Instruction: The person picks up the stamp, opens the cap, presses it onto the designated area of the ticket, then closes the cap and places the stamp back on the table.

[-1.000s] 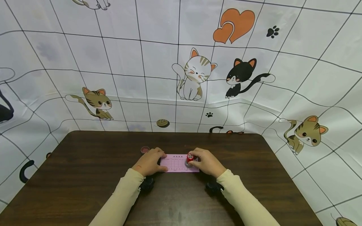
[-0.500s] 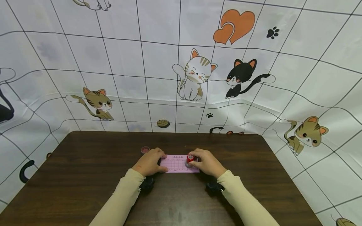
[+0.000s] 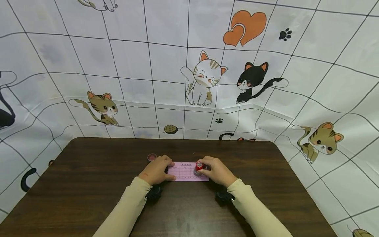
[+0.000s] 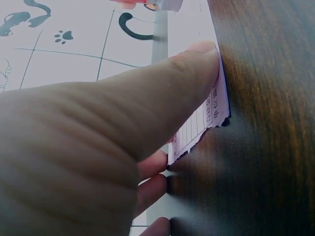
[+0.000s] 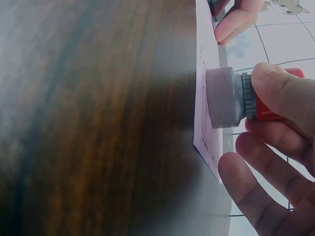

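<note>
A pink printed slip pad (image 3: 184,171) lies flat on the dark wooden table. My left hand (image 3: 155,171) rests on its left end, thumb on the near edge and fingers at the far side; the thumb (image 4: 162,93) looks straight in the left wrist view, beside the pad's torn edge. With thumb and fingers, my right hand (image 3: 218,170) pinches a stamp with a red handle (image 3: 199,165) near the pad's right end. In the right wrist view the stamp's grey base (image 5: 224,98) stands against the paper, hiding its stamping face. The other right fingers are spread over the pad's end.
A small round cap or dish (image 3: 152,157), reddish inside, sits just beyond the left hand. Black wrist cameras (image 3: 154,193) hang under both wrists. The wooden table (image 3: 183,210) ends at a white cat-print curtain (image 3: 165,92) behind and at the sides.
</note>
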### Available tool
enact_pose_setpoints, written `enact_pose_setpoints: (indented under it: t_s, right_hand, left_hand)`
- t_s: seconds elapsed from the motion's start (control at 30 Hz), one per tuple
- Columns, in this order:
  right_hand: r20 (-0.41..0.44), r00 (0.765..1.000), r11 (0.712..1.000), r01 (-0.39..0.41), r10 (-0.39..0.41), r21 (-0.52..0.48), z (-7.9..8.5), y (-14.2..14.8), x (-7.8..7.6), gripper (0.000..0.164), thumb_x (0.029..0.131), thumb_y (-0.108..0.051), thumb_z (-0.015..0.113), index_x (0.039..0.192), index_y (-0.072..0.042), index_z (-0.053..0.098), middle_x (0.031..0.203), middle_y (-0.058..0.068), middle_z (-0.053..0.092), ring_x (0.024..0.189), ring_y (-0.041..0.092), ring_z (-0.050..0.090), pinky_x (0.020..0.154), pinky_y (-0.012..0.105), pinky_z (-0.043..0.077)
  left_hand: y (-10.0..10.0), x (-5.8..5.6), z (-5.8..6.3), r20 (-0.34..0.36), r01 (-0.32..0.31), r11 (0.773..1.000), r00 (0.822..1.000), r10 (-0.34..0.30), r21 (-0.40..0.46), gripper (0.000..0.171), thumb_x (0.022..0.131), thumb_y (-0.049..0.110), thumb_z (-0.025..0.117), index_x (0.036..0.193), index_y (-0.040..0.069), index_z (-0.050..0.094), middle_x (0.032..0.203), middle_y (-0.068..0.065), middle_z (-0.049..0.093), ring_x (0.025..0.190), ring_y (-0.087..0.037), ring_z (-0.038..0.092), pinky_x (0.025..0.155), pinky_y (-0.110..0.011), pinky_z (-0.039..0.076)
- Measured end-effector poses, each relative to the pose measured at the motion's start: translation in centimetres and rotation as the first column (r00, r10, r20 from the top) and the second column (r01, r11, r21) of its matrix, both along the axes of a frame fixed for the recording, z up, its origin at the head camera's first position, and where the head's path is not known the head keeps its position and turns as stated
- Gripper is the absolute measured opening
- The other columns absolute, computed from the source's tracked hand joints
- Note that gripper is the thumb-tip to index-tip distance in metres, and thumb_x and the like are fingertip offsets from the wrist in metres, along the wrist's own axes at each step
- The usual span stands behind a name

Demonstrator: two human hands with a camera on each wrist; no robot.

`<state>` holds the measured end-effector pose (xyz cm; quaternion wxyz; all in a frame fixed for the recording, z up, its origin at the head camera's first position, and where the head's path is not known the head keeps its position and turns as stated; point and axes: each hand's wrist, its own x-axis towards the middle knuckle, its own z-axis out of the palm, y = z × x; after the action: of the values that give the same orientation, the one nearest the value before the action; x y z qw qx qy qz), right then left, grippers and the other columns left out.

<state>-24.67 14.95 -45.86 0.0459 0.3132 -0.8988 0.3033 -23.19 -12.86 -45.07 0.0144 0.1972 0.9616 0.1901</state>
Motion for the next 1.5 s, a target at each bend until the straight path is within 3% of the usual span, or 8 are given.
enact_pose_setpoints:
  t_s: [0.2, 0.53, 0.8, 1.17, 1.5]
  right_hand:
    - [0.013, 1.000, 1.000, 0.008, -0.008, 0.003, 0.12, -0.07, -0.04, 0.026, 0.083, -0.026, 0.074, 0.108, -0.023, 0.068, 0.094, -0.015, 0.060, 0.078, 0.008, 0.056, 0.067, 0.022, 0.049]
    - [0.014, 1.000, 1.000, -0.001, 0.001, 0.010, 0.28, -0.19, 0.09, 0.027, 0.083, -0.025, 0.074, 0.108, -0.019, 0.068, 0.095, -0.014, 0.060, 0.079, 0.013, 0.058, 0.067, 0.024, 0.049]
    - [-0.001, 1.000, 0.999, 0.019, -0.019, 0.025, -0.07, -0.21, 0.21, 0.028, 0.083, -0.027, 0.073, 0.110, -0.019, 0.068, 0.095, -0.015, 0.059, 0.076, 0.008, 0.052, 0.065, 0.022, 0.046]
    - [-0.001, 1.000, 0.999, 0.022, -0.022, 0.034, 0.15, -0.29, 0.31, 0.028, 0.084, -0.027, 0.073, 0.111, -0.020, 0.068, 0.096, -0.015, 0.059, 0.078, 0.009, 0.053, 0.066, 0.022, 0.046]
    - [-0.017, 0.999, 0.998, 0.032, -0.031, 0.052, 0.11, -0.46, 0.26, 0.028, 0.083, -0.027, 0.073, 0.110, -0.021, 0.067, 0.095, -0.015, 0.059, 0.077, 0.007, 0.052, 0.067, 0.022, 0.046]
  left_hand:
    - [-0.04, -0.04, -0.06, 0.000, 0.003, 1.000, 1.000, -0.003, -0.006, 0.056, 0.073, 0.046, 0.079, 0.117, 0.014, 0.066, 0.126, -0.007, 0.055, 0.116, -0.026, 0.052, 0.099, -0.043, 0.042]
    - [-0.11, -0.11, -0.27, 0.004, 0.007, 1.000, 1.000, -0.007, 0.006, 0.060, 0.073, 0.046, 0.079, 0.121, 0.014, 0.064, 0.126, -0.006, 0.055, 0.116, -0.024, 0.052, 0.099, -0.043, 0.043]
    - [-0.10, 0.08, -0.46, 0.017, 0.005, 1.000, 1.000, -0.006, 0.024, 0.062, 0.073, 0.046, 0.079, 0.126, 0.017, 0.063, 0.125, -0.004, 0.055, 0.114, -0.023, 0.052, 0.097, -0.043, 0.044]
    - [-0.17, -0.17, -0.50, 0.031, 0.010, 1.000, 0.999, -0.010, -0.007, 0.062, 0.075, 0.045, 0.077, 0.127, 0.017, 0.062, 0.144, -0.005, 0.045, 0.136, -0.027, 0.036, 0.109, -0.047, 0.030]
    - [-0.20, -0.24, -0.42, 0.047, 0.002, 1.000, 0.999, -0.002, 0.001, 0.061, 0.075, 0.045, 0.078, 0.127, 0.018, 0.062, 0.144, -0.005, 0.046, 0.132, -0.026, 0.042, 0.107, -0.045, 0.034]
